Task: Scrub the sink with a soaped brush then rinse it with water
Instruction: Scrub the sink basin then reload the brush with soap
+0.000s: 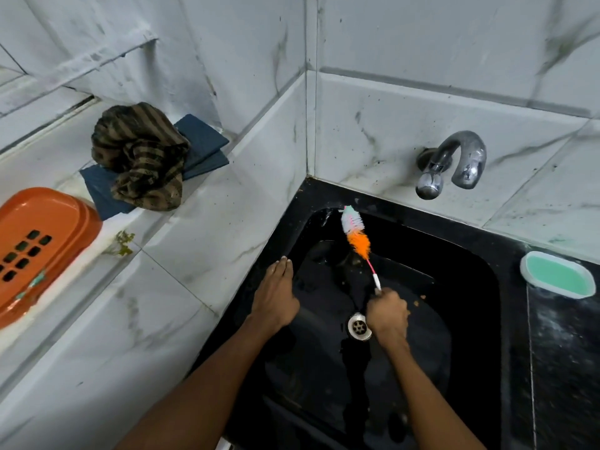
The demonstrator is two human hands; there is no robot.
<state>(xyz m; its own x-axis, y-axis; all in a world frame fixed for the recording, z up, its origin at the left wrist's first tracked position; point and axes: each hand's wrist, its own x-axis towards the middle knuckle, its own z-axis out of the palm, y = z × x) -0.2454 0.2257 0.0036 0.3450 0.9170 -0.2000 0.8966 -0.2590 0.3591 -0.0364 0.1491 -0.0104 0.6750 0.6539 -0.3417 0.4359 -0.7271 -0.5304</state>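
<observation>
A black sink [467,287] fills the lower right, with a metal drain [359,326] in its bottom. My right hand [388,315] grips the thin white handle of a long bottle brush [355,233]. Its pale and orange bristles reach into the sink's far left corner. My left hand [276,295] lies flat with straight fingers on the sink's left rim. A chrome tap [454,164] juts from the tiled wall above the sink; no water runs from it.
A white dish with green soap [556,274] sits on the sink's right rim. On the tiled ledge at left lie a striped cloth [139,154] over blue cloths [201,141], and an orange plastic basket [35,245].
</observation>
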